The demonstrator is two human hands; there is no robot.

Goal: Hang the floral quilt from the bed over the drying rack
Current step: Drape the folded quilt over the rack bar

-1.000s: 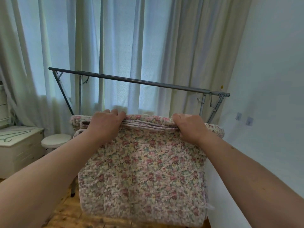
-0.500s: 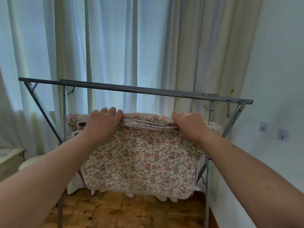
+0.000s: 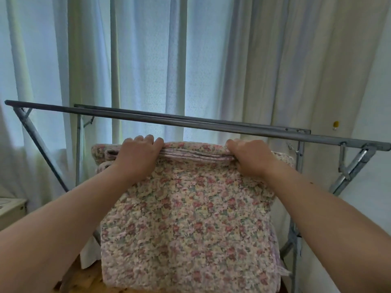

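Note:
The folded floral quilt [image 3: 190, 216] hangs down in front of me, pink and yellow flowers on a pale ground. My left hand [image 3: 137, 157] grips its folded top edge on the left. My right hand [image 3: 249, 159] grips the same edge on the right. The top edge sits just below the near bar of the grey metal drying rack [image 3: 190, 122], which runs across the view from left to right. A second bar lies close behind the first. The quilt's lower part hides the floor under it.
Pale curtains [image 3: 148, 60] cover the window behind the rack. The rack's slanted legs [image 3: 38, 144] stand at left and right. A white cabinet corner [image 3: 10, 208] shows at the left edge, a white wall [image 3: 376, 81] at right, wooden floor [image 3: 84, 280] below.
The rack has come nearer and now spans the whole view. Both hands still hold the quilt's top edge, now close under the near bar. The stool and cabinet have slid out left.

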